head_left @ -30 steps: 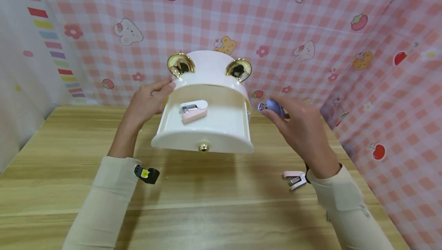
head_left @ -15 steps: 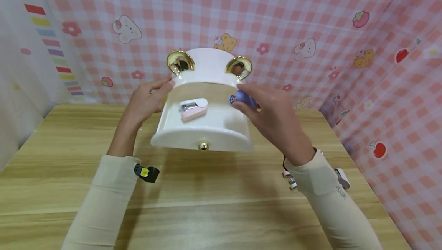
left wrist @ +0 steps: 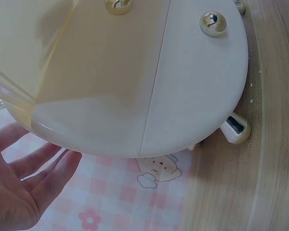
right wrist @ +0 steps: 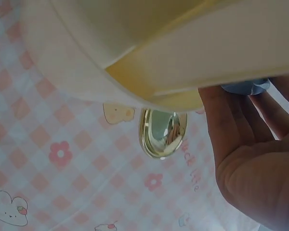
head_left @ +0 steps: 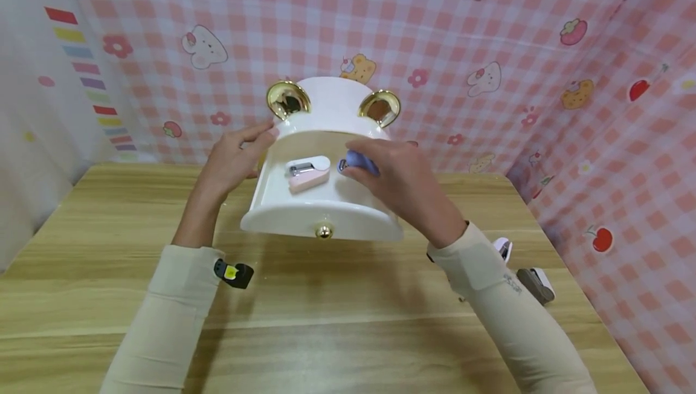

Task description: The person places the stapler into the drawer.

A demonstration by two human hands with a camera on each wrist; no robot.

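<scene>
A white drawer box point(head_left: 337, 101) with two round gold eyes stands at the centre of the head view, its upper drawer point(head_left: 283, 219) pulled out. Inside the drawer lies a pink and white mini stapler point(head_left: 309, 174). My right hand point(head_left: 408, 185) pinches a blue mini stapler point(head_left: 361, 162) between thumb and fingers, over the drawer's right half. In the right wrist view, most of that blue stapler point(right wrist: 246, 87) is hidden behind the drawer's side. My left hand point(head_left: 231, 158) rests against the box's left side; its fingers point(left wrist: 58, 178) are outstretched along it in the left wrist view.
On the wooden table point(head_left: 326, 333), a grey and white stapler point(head_left: 536, 285) and another pale stapler point(head_left: 503, 249) lie beside my right sleeve point(head_left: 489, 285), which covers part of the area. Pink checked cloth point(head_left: 435, 37) hangs behind the box.
My right hand has moved left with the blue stapler, from right of the box to over the open drawer. The left hand has stayed at the box's side.
</scene>
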